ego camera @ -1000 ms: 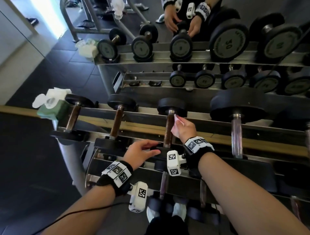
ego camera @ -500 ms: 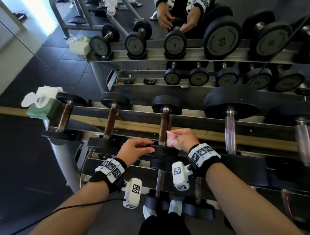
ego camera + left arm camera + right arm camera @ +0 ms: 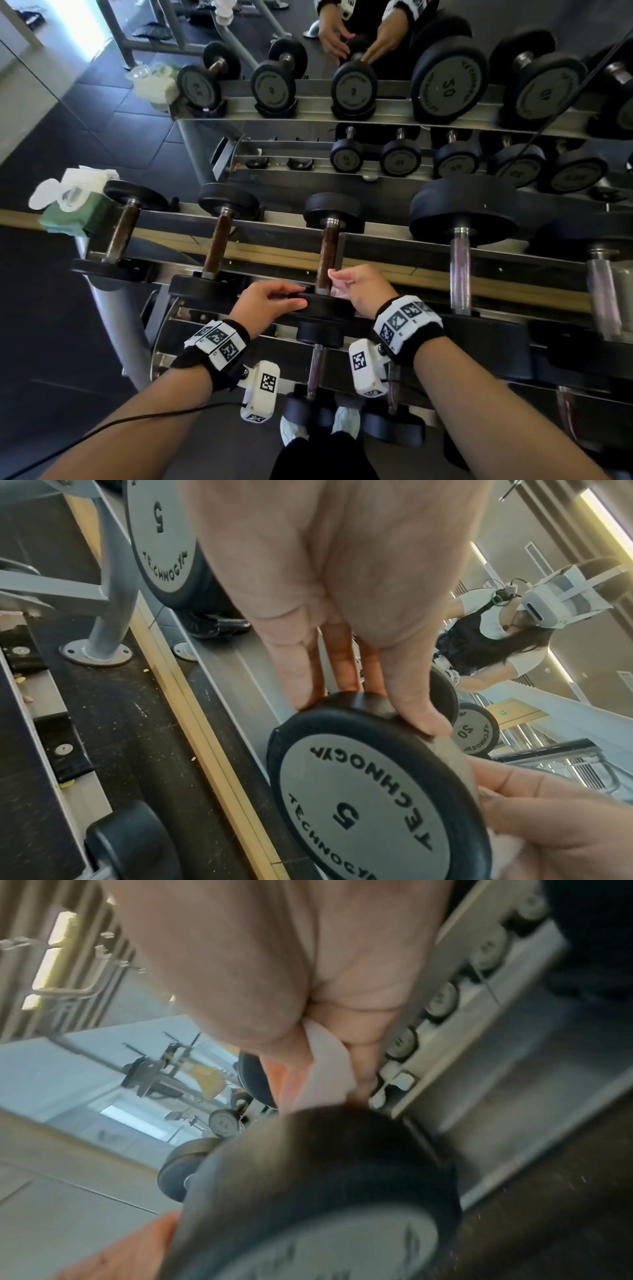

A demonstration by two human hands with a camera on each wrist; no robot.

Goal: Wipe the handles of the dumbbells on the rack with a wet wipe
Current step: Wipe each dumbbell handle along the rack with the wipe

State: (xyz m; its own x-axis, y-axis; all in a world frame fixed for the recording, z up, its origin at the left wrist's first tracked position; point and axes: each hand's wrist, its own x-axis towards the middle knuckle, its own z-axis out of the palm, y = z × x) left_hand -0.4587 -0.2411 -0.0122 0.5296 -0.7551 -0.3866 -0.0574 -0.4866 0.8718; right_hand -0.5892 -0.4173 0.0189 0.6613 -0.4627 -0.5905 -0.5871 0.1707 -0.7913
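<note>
The dumbbell [image 3: 328, 251] I am working on has a brown handle and black heads and lies third from the left on the rack's [image 3: 274, 236] top tier. My left hand [image 3: 270, 301] holds its near head [image 3: 325, 308], marked 5 [image 3: 359, 791]; the fingers reach over the rim and the thumb lies on it. My right hand [image 3: 356, 284] pinches a white wet wipe [image 3: 325, 1064] against the near end of the handle, right beside that head. The right wrist view is blurred.
Two more brown-handled dumbbells [image 3: 217, 243] lie to the left, with a green pack of wipes [image 3: 73, 209] at the rack's left end. Bigger chrome-handled dumbbells [image 3: 460, 274] sit to the right. A lower tier holds more. A mirror behind reflects the rack.
My right hand has slid the wipe down the handle from near its far end to its near end. The left hand has stayed on the near head.
</note>
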